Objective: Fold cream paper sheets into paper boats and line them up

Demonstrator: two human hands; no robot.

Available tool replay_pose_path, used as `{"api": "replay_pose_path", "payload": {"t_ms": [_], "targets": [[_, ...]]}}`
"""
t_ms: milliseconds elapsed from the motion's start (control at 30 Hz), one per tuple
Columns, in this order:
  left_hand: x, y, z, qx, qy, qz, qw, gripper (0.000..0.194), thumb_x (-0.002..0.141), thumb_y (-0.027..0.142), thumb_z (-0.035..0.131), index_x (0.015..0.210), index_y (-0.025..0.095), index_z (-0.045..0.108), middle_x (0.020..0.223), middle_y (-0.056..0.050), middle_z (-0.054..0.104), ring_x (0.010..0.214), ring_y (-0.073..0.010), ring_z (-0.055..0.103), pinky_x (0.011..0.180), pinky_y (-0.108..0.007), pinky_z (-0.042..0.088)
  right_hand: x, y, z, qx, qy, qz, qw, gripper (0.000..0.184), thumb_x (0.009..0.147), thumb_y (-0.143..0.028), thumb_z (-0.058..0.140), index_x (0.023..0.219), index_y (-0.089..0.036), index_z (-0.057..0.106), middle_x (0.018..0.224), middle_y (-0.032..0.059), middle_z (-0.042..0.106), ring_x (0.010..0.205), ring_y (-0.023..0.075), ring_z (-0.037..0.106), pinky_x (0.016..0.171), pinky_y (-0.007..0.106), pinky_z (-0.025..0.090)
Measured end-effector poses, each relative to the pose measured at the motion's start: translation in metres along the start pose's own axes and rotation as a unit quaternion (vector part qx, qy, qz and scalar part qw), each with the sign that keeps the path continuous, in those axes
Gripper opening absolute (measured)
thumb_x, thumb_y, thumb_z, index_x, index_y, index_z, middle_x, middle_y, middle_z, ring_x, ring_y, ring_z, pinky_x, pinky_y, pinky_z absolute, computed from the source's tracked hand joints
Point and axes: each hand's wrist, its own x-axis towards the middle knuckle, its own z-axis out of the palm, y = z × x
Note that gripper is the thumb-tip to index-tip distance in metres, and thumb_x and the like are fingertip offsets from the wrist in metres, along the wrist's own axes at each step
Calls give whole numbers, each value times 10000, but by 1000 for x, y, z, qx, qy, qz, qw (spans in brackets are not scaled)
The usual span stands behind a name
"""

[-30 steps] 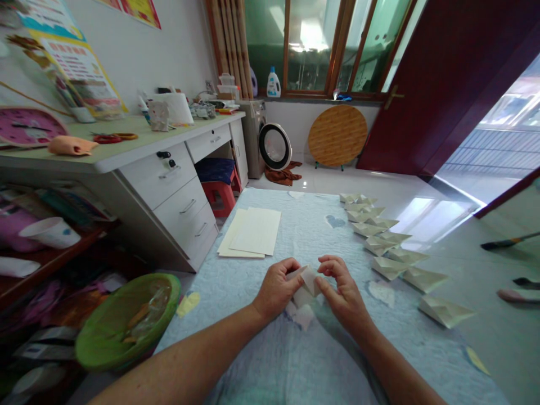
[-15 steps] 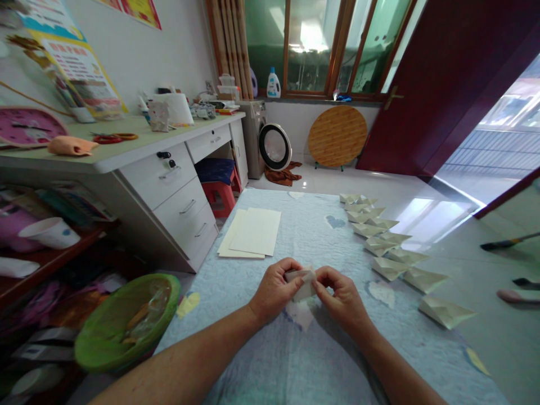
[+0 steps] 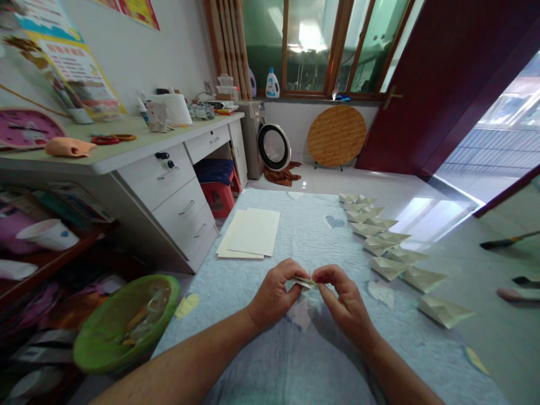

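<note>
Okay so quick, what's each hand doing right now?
Left hand: closed, pinching the folded paper.
Right hand: closed, fingertips at the paper's other end.

Between the loose sheets at the far left and the rows of folded paper boats along the right edge, a bare strip of the cloth-covered counter runs from the hands to the far edge, with nothing standing on it. On the right the boats block a low sideways pass, their rows packed close, though a gap opens before the nearest boat; left of the left hand, bare cloth reaches the edge, beside which sits a green basket.
</note>
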Motion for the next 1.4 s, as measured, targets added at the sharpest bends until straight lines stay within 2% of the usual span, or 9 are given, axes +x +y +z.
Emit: {"api": "replay_pose_path", "payload": {"t_ms": [200,300,567,700,900,1067,1167,1267,1400], "targets": [[-2,-3,2,17,-6,29,999,225,778,35,562,852,197,699,870,-32,610,889,-178,592,827,-285,456,3,2,-4,43,-19,26,999,190,898,-289,535,1031,-237,660,983,39,676,922,200,624,857,329,491],[-3,-3,1,25,-14,35,999,282,784,25,546,910,209,718,899,-39,619,914,-180,591,842,-289,459,5,3,-4,64,-44,33,996,227,922,-332,515,1064,-245,670,1039,48,662,974,207,615,894,342,484],[-6,-5,3,31,-42,39,998,317,759,0,569,915,215,742,904,-38,617,909,-172,596,829,-277,463,8,3,-6,124,-77,59,988,178,920,-372,547,871,-234,648,1067,58,619,1074,226,573,946,360,449],[-6,-5,4,25,-54,52,997,289,765,22,572,907,212,738,919,-49,638,919,-179,609,838,-288,478,8,4,-6,122,-98,74,985,221,927,-416,531,826,-230,596,1052,53,579,1033,214,561,889,334,468],[-4,-2,3,31,-84,78,993,177,820,90,599,856,205,728,918,-60,645,931,-186,607,863,-306,477,9,1,-5,157,-105,89,978,266,916,-479,540,829,-229,563,939,34,540,856,181,540,754,283,479],[-6,-2,3,30,-86,91,992,255,813,53,565,930,203,734,920,-68,652,938,-192,597,858,-310,470,9,0,-4,177,-109,98,973,267,896,-479,577,818,-224,577,894,26,548,816,176,535,743,285,471],[-5,0,3,11,-70,73,995,291,814,49,552,975,207,736,906,-64,648,920,-187,599,847,-304,465,7,3,-5,182,-97,119,971,220,903,-441,563,895,-228,616,871,31,580,809,187,553,743,302,473],[-3,2,2,-34,-48,19,998,237,821,76,566,932,203,734,895,-51,644,895,-177,604,835,-290,461,5,7,-7,170,-64,128,975,211,890,-385,538,1014,-239,627,930,43,617,854,205,582,772,325,477],[0,1,2,-96,12,-61,993,73,815,168,619,827,162,690,823,-29,628,793,-161,586,763,-263,451,4,7,-8,77,-64,43,994,306,815,-295,572,1113,-238,609,1059,50,629,1010,230,579,900,360,450]]}}
